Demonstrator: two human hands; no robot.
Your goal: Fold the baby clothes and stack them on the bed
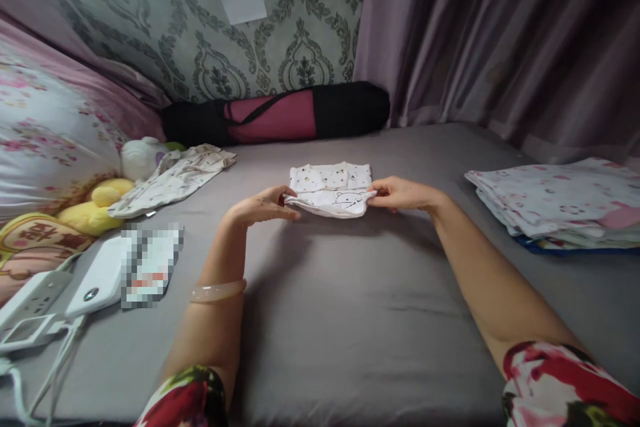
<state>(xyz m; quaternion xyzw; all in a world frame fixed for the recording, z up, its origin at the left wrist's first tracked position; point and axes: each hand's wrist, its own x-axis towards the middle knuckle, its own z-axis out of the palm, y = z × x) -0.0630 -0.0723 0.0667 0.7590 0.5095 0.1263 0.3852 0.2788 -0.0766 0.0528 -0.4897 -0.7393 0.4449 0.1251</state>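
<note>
A small white garment [330, 180] with dark specks and a line-drawn bear lies folded on the grey sheet in front of me. My left hand [265, 205] pinches its near left corner, thumb and fingers closed on the cloth. At the near right corner, my right hand [403, 193] grips the fabric the same way. Between the two hands the near edge is lifted a little off the sheet and sags in the middle. The garment's far part rests flat on the bed.
A stack of folded printed cloths [560, 200] sits at the right. To the left lie a patterned garment [180, 177], plush toys [97, 207], a white power bank [103, 273] and a power strip [37, 300] with cables. A black and maroon long bag [280, 113] lies along the wall.
</note>
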